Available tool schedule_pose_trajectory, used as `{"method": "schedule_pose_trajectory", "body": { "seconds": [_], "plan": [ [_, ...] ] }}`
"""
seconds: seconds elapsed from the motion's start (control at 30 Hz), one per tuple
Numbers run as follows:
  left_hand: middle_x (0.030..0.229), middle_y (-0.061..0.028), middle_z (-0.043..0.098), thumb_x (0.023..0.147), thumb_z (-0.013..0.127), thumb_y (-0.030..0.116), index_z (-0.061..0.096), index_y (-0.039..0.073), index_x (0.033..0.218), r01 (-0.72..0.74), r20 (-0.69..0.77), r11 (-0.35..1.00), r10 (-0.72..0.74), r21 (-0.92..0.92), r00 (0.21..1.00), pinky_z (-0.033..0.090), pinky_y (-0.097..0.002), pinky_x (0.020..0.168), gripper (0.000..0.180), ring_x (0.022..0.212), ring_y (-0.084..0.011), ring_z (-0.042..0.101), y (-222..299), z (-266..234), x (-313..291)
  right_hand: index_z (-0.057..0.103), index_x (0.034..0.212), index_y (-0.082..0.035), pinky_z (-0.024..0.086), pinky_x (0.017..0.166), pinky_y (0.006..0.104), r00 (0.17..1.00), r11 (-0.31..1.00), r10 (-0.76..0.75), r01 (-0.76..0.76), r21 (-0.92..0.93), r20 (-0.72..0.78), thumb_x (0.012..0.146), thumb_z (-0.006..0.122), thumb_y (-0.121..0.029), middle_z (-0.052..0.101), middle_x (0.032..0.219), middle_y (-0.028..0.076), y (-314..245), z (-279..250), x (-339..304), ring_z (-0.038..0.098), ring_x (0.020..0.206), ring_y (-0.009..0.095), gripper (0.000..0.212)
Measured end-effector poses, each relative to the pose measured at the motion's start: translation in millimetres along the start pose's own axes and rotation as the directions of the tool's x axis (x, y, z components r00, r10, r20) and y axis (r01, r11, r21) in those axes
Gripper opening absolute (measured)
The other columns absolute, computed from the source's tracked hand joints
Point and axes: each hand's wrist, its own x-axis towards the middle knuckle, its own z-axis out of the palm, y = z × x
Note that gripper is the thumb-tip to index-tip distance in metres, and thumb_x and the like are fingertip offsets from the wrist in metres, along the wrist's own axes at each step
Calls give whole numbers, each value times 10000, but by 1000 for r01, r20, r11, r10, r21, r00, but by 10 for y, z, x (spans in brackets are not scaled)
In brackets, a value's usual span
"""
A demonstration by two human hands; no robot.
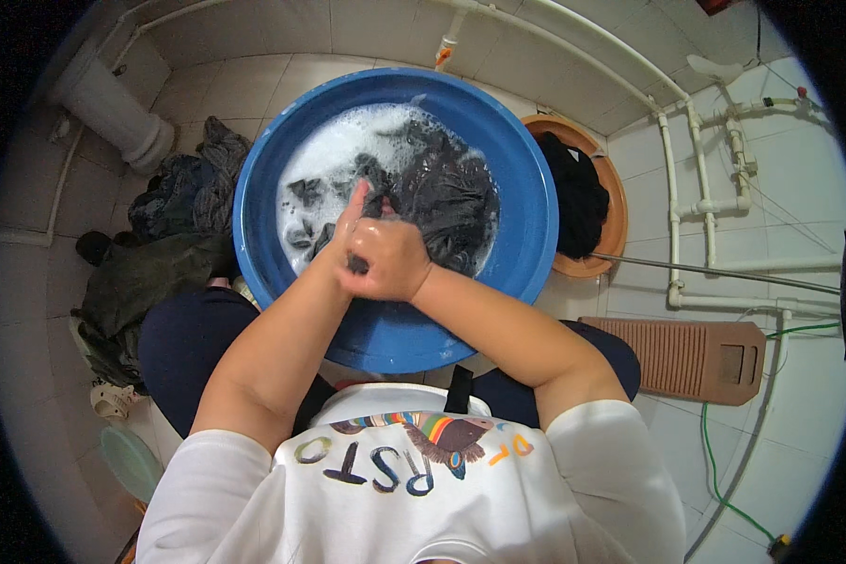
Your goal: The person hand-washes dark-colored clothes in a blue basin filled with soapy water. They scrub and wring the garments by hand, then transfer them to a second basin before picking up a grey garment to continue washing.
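Observation:
A large blue basin [397, 350] holds white suds and a soaked dark grey garment [446, 202]. My hands meet over its near left part. My right hand [395, 256] is closed in a fist, with a bit of dark cloth showing at its thumb side. Against it lies my left hand [350, 224], partly covered by the right. One of its digits points away over the cloth, while the rest appear bent around a fold of the garment. Wet foam shines on the right knuckles. The garment spreads from the hands toward the far right of the water.
Right of the basin, an orange-brown tub [613, 221] holds black clothing [571, 193]. A brown washboard [691, 357] lies near my right knee. Dark clothes [164, 273] are heaped at left. White pipes [669, 188] run along the walls, and a green hose [714, 470] crosses the floor.

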Motion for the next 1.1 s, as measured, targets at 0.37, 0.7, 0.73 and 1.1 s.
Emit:
{"method": "schedule_pose_trajectory", "body": {
  "seconds": [0.37, 0.7, 0.73, 1.1],
  "plan": [
    [736, -85, 579, 876, 388, 452, 566, 117, 863, -262, -49, 904, 295, 338, 954, 458, -404, 709, 380, 743, -241, 567, -166, -254, 111, 570, 645, -99, 456, 559, 419, 925, 955, 296, -292, 50, -238, 718, 563, -251, 584, 700, 127, 91, 182, -54, 567, 634, 343, 169],
    [1043, -88, 593, 875, 488, 302, 554, 57, 1053, -379, -17, 835, 420, 398, 907, 392, -358, 895, 310, 972, -223, 546, -176, 953, -333, 598, 819, -40, 434, 687, 417, 814, 811, 580, -580, 80, 20, 845, 475, -432, 594, 824, 184, 928, -303, -125, 567, 836, 333, 411],
    [1036, -108, 592, 879, 487, 263, 531, 27, 1080, -353, -45, 874, 389, 333, 920, 402, -359, 883, 313, 971, -227, 547, -122, 941, -331, 597, 821, -33, 436, 696, 416, 809, 792, 571, -587, 169, 140, 828, 486, -462, 597, 832, 191, 938, -294, -118, 567, 839, 341, 443],
    [853, -94, 613, 899, 419, 361, 548, 30, 964, -323, -320, 917, 241, -233, 916, 483, -393, 795, 361, 754, -211, 602, 63, 327, 4, 505, 923, -19, 424, 801, 301, 728, 623, 671, -655, 428, 139, 652, 535, -28, 564, 952, 115, 947, -543, -232, 524, 855, 178, 273]
  ]
}}
